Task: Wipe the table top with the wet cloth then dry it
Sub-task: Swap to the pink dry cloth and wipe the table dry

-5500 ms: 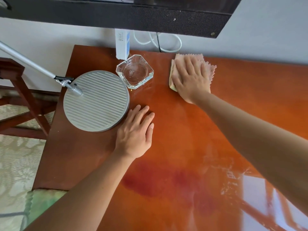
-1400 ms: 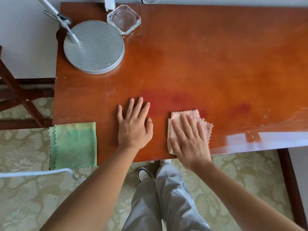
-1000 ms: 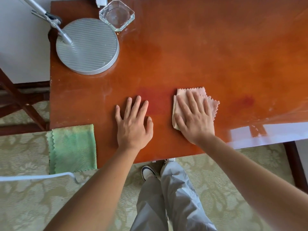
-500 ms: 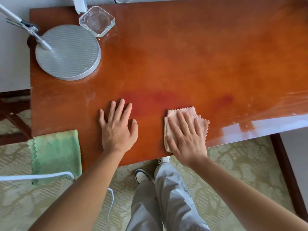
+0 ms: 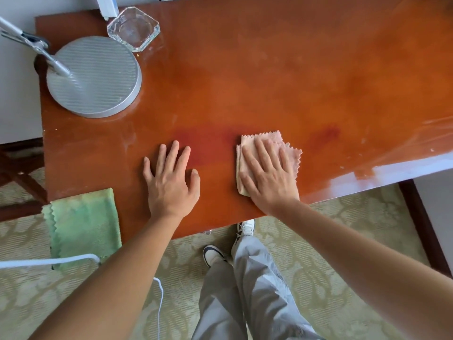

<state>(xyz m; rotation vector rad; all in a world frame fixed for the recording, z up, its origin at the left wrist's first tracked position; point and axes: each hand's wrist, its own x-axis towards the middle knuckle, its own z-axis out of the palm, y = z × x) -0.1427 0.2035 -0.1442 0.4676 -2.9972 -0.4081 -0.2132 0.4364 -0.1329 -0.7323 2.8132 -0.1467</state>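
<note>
The glossy reddish-brown table top [image 5: 269, 77] fills the upper view. A folded pink cloth [image 5: 290, 149] lies near its front edge, and my right hand [image 5: 266, 175] presses flat on it with straight fingers. My left hand [image 5: 171, 180] rests flat on the bare wood to the left of the cloth, fingers spread. A folded green cloth [image 5: 84, 224] hangs over the table's front left corner, apart from both hands.
A round ribbed silver lamp base [image 5: 95, 77] with its arm stands at the back left. Behind it sit a clear glass ashtray [image 5: 133, 29] and a white box [image 5: 106, 6]. A white cable [image 5: 49, 261] crosses the lower left; my legs stand on patterned carpet below.
My right hand slid the pink cloth forward and back near the front edge, after wiping at the table's back 5.5 s ago. My left hand stayed flat on the wood.
</note>
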